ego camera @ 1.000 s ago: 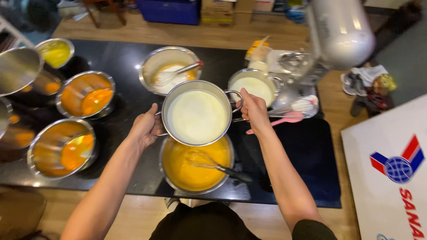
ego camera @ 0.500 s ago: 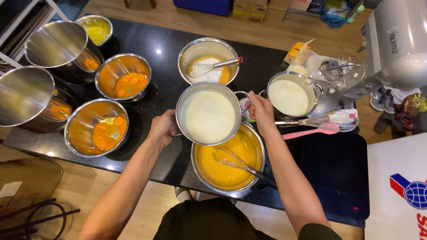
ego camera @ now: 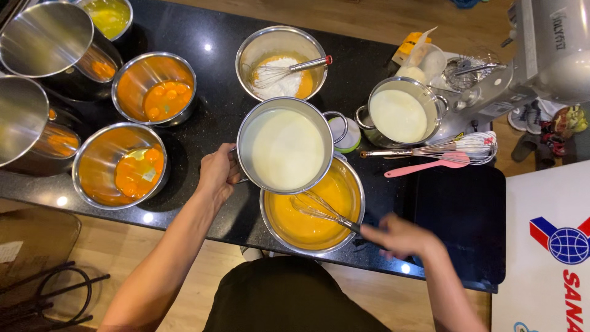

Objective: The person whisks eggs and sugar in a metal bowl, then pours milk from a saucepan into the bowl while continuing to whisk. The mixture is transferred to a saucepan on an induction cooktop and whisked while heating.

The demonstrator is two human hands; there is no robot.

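The left hand (ego camera: 216, 175) grips the handle of a pot of white liquid (ego camera: 284, 146), held over the bowl of yellow batter (ego camera: 312, 209) at its 11 o'clock edge. The right hand (ego camera: 399, 237), blurred, closes its fingers around the whisk (ego camera: 322, 210) resting in the batter. Bowls of egg yolks (ego camera: 120, 163) stand at 9 o'clock on the black counter (ego camera: 458, 221).

On the black tabletop (ego camera: 203, 37), the left hand (ego camera: 216, 175) has its grip on the handle of a steel pot of white liquid (ego camera: 286, 147) held over a bowl of yellow batter (ego camera: 313, 212), while at 4 o'clock the right hand (ego camera: 399, 237) grips the whisk (ego camera: 322, 209) standing in that bowl.
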